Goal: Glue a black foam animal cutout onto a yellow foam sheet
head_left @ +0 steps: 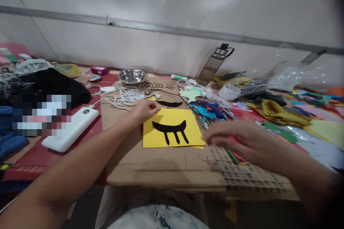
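Note:
A yellow sheet (153,137) lies on cardboard in front of me. On it sits a black curved shape (169,127) with three black strips (176,137) hanging below, like a closed eye with lashes. My left hand (146,111) is closed at the sheet's upper left corner, fingertips pinched together; whatever is between them is hidden. Just beyond the sheet lies a second black curved piece (170,103). My right hand (236,137), smeared by motion, hovers by the sheet's right edge; its finger state and contents do not show clearly.
A white power bank (71,128) lies left, near black cloth (53,86). Farther back are a metal bowl (132,76), white cords (125,96) and a bottle (213,64). Blue scraps (209,111), tape rolls (229,91) and coloured paper (314,111) crowd the right.

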Available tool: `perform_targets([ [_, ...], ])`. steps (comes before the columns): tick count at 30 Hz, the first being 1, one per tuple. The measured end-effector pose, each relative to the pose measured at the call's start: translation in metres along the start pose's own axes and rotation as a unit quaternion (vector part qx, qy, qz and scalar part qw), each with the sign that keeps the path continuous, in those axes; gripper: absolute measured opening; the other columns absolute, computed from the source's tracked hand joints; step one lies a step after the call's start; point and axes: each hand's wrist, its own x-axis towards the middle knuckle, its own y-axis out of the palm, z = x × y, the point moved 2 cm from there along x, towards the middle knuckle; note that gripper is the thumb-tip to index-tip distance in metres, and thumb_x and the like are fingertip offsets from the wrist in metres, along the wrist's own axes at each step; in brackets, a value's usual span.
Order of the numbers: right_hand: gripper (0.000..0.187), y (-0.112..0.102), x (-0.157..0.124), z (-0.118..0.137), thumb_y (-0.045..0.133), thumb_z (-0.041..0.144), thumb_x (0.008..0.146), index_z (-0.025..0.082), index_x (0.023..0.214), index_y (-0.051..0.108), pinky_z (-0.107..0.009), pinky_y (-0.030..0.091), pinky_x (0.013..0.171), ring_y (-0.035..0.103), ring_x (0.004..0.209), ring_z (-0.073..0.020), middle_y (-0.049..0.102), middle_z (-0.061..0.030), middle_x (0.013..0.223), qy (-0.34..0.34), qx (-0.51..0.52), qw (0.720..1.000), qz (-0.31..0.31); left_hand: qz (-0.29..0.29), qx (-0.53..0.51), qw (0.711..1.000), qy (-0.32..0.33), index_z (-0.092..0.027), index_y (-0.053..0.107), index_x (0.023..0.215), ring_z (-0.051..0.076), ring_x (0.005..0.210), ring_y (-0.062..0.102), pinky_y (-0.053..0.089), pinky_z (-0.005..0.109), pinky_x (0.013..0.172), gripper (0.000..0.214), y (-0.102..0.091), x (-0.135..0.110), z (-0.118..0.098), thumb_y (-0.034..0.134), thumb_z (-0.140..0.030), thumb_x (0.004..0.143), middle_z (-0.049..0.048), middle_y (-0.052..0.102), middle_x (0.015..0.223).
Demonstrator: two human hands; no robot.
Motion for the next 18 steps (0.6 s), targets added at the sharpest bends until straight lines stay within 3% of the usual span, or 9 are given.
perform_targets([
  [3, 0.025, 0.008, 0.062, -0.019, 0.05, 0.032, 0.093, 0.021, 0.092, 0.072, -0.031, 0.048, 0.076, 0.066, 0.085, -0.0205, 0.073, -0.0071, 0.094, 0.005, -0.126, 0.989, -0.072, -0.037, 0.062, 0.997, 0.031, -0.018, 0.07, 0.068, 0.027, 0.082, 0.058, 0.045, 0.043, 0.082, 0.022, 0.0, -0.003, -0.005, 0.068, -0.036, 0.08, 0.0102, 0.064, 0.077],
  [8, 0.031, 0.037, 0.138, -0.067, 0.052, 0.021, 0.093, 0.013, 0.121, 0.064, -0.029, 0.044, 0.089, 0.06, 0.11, -0.0225, 0.068, -0.0126, 0.12, 0.092, -0.262, 0.961, -0.012, -0.038, 0.101, 0.993, 0.039, -0.017, 0.069, 0.079, 0.028, 0.094, 0.057, 0.042, 0.043, 0.088, 0.019, 0.001, -0.006, -0.007, 0.061, -0.033, 0.086, 0.011, 0.065, 0.089],
  [12, 0.039, 0.053, 0.163, -0.086, 0.06, 0.013, 0.084, 0.014, 0.124, 0.064, -0.036, 0.044, 0.089, 0.056, 0.115, -0.0314, 0.067, -0.0184, 0.117, 0.115, -0.308, 0.944, 0.024, -0.058, 0.117, 0.99, 0.051, -0.018, 0.068, 0.083, 0.027, 0.095, 0.058, 0.043, 0.041, 0.088, 0.016, 0.001, -0.006, -0.005, 0.06, -0.031, 0.087, 0.0098, 0.067, 0.09],
  [18, 0.035, 0.057, 0.177, -0.094, 0.064, 0.012, 0.079, 0.016, 0.113, 0.068, -0.039, 0.041, 0.091, 0.053, 0.119, -0.0332, 0.068, -0.0184, 0.116, 0.142, -0.321, 0.936, 0.038, -0.075, 0.095, 0.991, 0.063, -0.019, 0.065, 0.087, 0.026, 0.096, 0.058, 0.042, 0.041, 0.089, 0.012, 0.001, -0.007, -0.006, 0.059, -0.028, 0.087, 0.0087, 0.068, 0.092],
])
